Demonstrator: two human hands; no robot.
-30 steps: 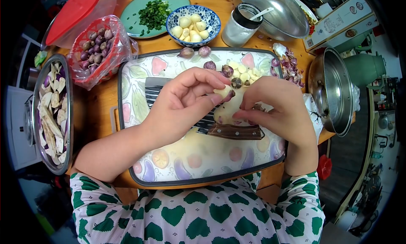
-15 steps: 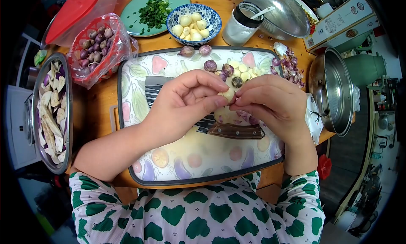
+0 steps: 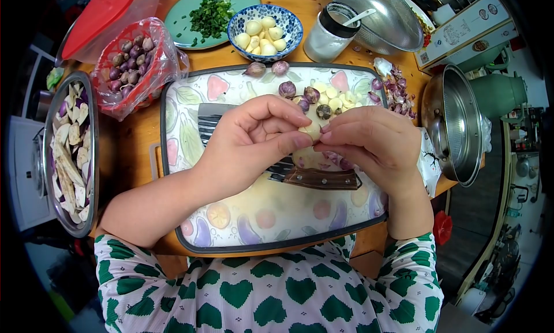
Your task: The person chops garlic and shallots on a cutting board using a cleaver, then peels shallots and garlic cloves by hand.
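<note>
Between thumb and fingertips, my left hand (image 3: pixel 254 143) holds a pale, mostly peeled garlic bulb (image 3: pixel 312 129). My right hand (image 3: pixel 372 143) pinches at its right side; any bit of skin in that pinch is too small to make out. Below them a knife with a wooden handle (image 3: pixel 323 179) lies on the patterned cutting board (image 3: pixel 248 217), its blade partly hidden by my left hand. Unpeeled purple bulbs (image 3: pixel 287 89) and pale cut slices (image 3: pixel 346 99) lie just beyond my hands. Purple peelings are scattered under my right hand.
Behind the board stand a blue-patterned bowl of peeled bulbs (image 3: pixel 264 33), a green plate (image 3: pixel 173 27) of chopped greens and a jar (image 3: pixel 323 42). Left are a red basket of purple bulbs (image 3: pixel 131 68) and a metal bowl (image 3: pixel 95 160) of eggplant pieces. A steel pan (image 3: pixel 464 125) stands right.
My right hand has come up and left from over the board to meet the bulb at my left fingertips. My left hand has barely moved.
</note>
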